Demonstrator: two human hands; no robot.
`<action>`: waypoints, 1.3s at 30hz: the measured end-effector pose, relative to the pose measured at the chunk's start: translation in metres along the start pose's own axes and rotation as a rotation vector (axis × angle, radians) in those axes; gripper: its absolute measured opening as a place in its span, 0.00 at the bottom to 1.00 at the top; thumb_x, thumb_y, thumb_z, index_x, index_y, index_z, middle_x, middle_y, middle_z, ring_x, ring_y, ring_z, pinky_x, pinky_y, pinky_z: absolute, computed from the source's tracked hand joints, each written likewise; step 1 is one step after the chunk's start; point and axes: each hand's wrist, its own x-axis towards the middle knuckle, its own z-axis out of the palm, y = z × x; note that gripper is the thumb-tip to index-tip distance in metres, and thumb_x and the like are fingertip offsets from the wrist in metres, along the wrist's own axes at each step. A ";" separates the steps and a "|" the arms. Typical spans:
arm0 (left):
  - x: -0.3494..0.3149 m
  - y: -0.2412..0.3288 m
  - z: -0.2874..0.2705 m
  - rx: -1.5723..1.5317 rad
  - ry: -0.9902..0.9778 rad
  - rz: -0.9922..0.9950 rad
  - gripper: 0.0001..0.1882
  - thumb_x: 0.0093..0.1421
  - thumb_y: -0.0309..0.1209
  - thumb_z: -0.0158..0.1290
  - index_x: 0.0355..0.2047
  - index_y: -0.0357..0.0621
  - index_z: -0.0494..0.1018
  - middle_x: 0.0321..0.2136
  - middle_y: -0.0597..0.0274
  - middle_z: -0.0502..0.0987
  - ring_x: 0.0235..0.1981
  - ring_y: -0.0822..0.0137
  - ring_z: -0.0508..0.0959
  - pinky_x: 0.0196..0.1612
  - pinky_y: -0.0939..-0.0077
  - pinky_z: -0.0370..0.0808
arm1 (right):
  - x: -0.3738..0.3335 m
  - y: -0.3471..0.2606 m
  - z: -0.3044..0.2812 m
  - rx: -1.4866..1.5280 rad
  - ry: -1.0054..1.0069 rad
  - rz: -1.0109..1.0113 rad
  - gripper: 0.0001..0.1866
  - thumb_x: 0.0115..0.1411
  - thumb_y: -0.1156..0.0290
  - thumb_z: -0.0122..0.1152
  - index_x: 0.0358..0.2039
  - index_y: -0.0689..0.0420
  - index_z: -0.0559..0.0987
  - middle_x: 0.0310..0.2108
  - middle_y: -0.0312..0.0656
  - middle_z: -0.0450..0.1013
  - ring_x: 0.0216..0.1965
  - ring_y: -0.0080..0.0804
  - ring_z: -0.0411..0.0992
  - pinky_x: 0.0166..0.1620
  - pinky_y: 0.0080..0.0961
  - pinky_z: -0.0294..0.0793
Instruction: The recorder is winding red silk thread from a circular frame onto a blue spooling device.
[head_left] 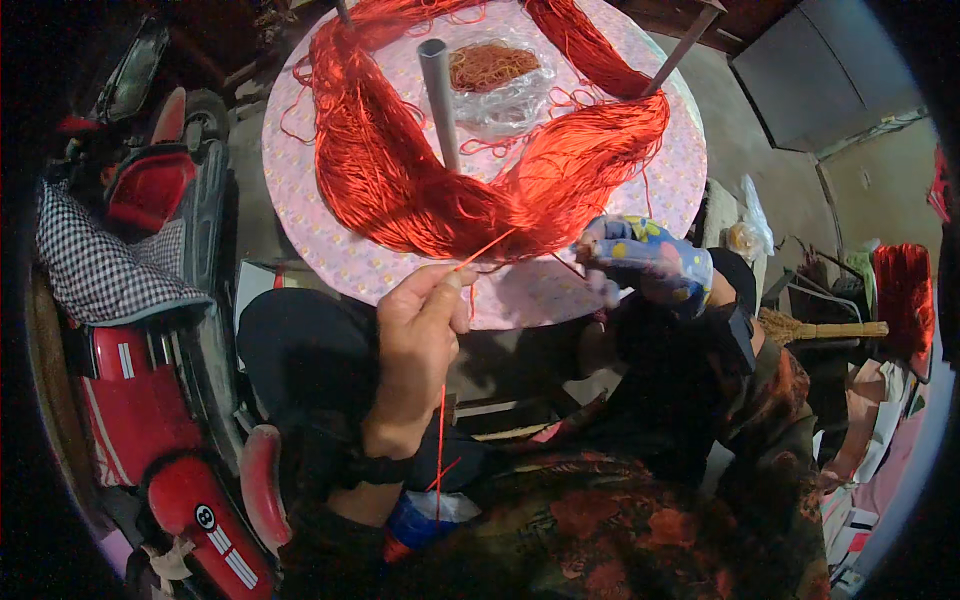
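The bare left hand (418,325) pinches a thin red-orange cord (488,248) between thumb and forefinger, the strand slanting away and rightward to the large looped skein of glossy red-orange cord (375,175) on the round surface covered in pink patterned cloth (515,302). The skein's near stretch curves left to right just beyond both hands, the blue-gloved right hand (655,264) nearer its right end, fingers curled, their grip impossible to tell

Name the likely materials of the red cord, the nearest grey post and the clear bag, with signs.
Red cord: probably synthetic fibre, glossy; its strands shine.
Post: perhaps metal, possibly plastic; smooth, grey, hollow at the top.
Bag: likely thin plastic, shiny; it is see-through and crinkled.
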 end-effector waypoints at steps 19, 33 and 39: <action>-0.004 0.004 0.003 0.027 0.020 0.030 0.13 0.65 0.33 0.46 0.42 0.35 0.72 0.18 0.74 0.64 0.12 0.86 0.54 0.12 0.88 0.49 | -0.057 -0.014 0.025 0.249 -0.163 -0.312 0.27 0.59 0.59 0.57 0.53 0.64 0.67 0.35 0.41 0.75 0.15 0.19 0.65 0.23 0.17 0.70; -0.005 0.002 0.001 -0.022 0.069 0.037 0.12 0.66 0.31 0.45 0.42 0.35 0.72 0.17 0.73 0.64 0.12 0.86 0.54 0.13 0.89 0.49 | -0.128 -0.054 0.002 -0.876 -0.257 -0.238 0.13 0.58 0.68 0.62 0.42 0.60 0.77 0.33 0.42 0.79 0.31 0.28 0.78 0.33 0.23 0.76; -0.002 0.003 0.006 0.032 0.059 0.007 0.13 0.66 0.31 0.45 0.43 0.34 0.72 0.17 0.73 0.65 0.12 0.86 0.56 0.13 0.89 0.49 | -0.162 -0.075 0.005 -0.931 -0.089 -0.344 0.15 0.53 0.53 0.63 0.33 0.50 0.81 0.29 0.40 0.78 0.33 0.45 0.77 0.49 0.46 0.74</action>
